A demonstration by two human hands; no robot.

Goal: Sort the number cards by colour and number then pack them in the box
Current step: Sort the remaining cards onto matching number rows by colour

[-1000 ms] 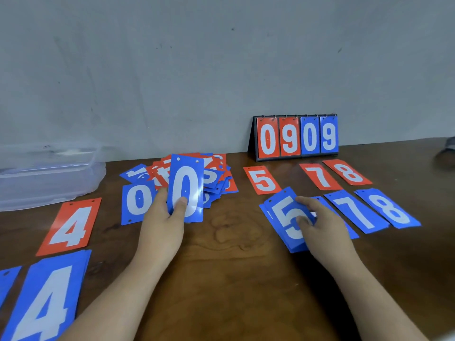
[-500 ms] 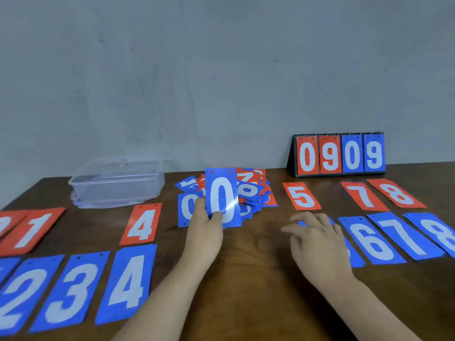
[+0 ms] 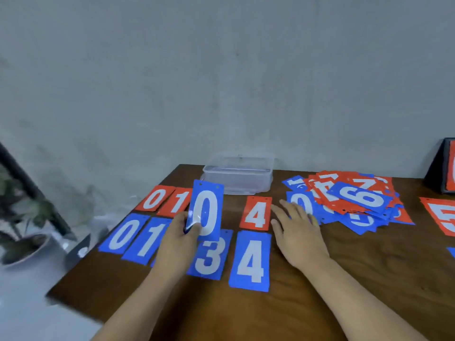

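Note:
My left hand (image 3: pixel 177 238) holds a blue 0 card (image 3: pixel 206 210) upright above the sorted rows. On the table lie red cards 0 (image 3: pixel 155 198), 1 (image 3: pixel 177 202) and 4 (image 3: pixel 256 212). In front of them lie blue cards 0 (image 3: pixel 124 233), 1 (image 3: pixel 147 239), 3 (image 3: pixel 210 259) and 4 (image 3: pixel 250 260). My right hand (image 3: pixel 296 230) hovers open, fingers spread, just right of the red 4. A mixed pile of red and blue cards (image 3: pixel 349 198) lies further right. The clear plastic box (image 3: pixel 237 175) stands against the wall behind the rows.
The table's left edge (image 3: pixel 103 237) runs close to the blue 0. A potted plant (image 3: pixel 22 217) sits on the floor beyond it. The black scoreboard stand (image 3: pixel 443 166) and a red 5 card (image 3: pixel 443 217) are at the right border.
The view has swung left. My left hand carried the blue 0 card from the mixed pile over to the sorted rows. My right hand left the blue 5 stack and now hovers open.

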